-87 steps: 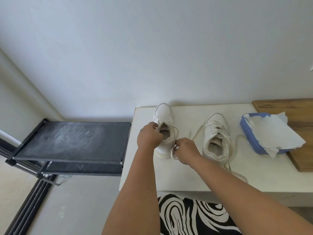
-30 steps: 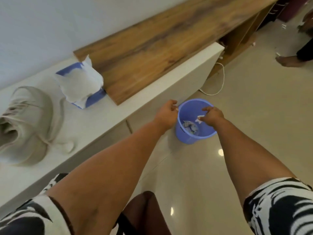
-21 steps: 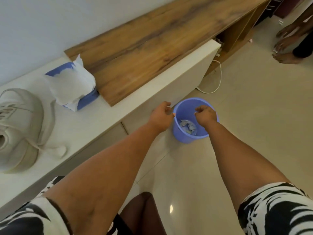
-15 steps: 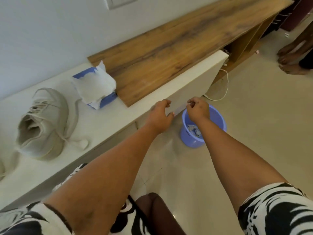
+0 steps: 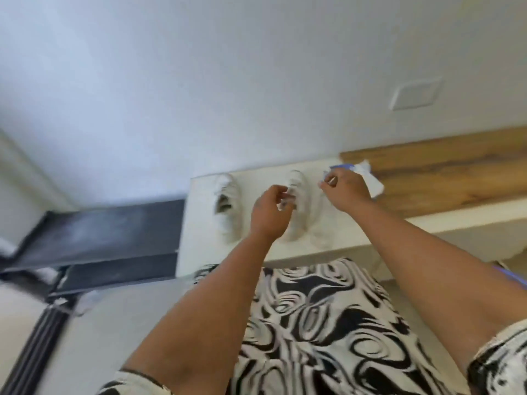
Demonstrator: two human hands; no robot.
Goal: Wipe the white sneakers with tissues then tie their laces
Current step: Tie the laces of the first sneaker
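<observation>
**Asker:** What are you on now, and how do you do it well?

**Me:** Going by where my hands are, I'd say tying the laces of the right sneaker. I'd take one lace end in each hand, draw both evenly so the tongue lies flat, cross them low over the eyelets, then make the bow snug without dragging the shoe along the white bench.

**Asker:** Have you got the laces?

**Me:** I can't tell. On my left hand the fingers are curled with something pale at the tips, and my right hand is curled too, but the blur hides whether either pinches a lace.

**Asker:** Where is the shoe relative to your fingers?

**Me:** It stands toe to the far wall, heel near me. My left hand is over its left side and opening; my right hovers just right of its toe, in front of the tissue pack. The left sneaker stands apart, further left.
</observation>
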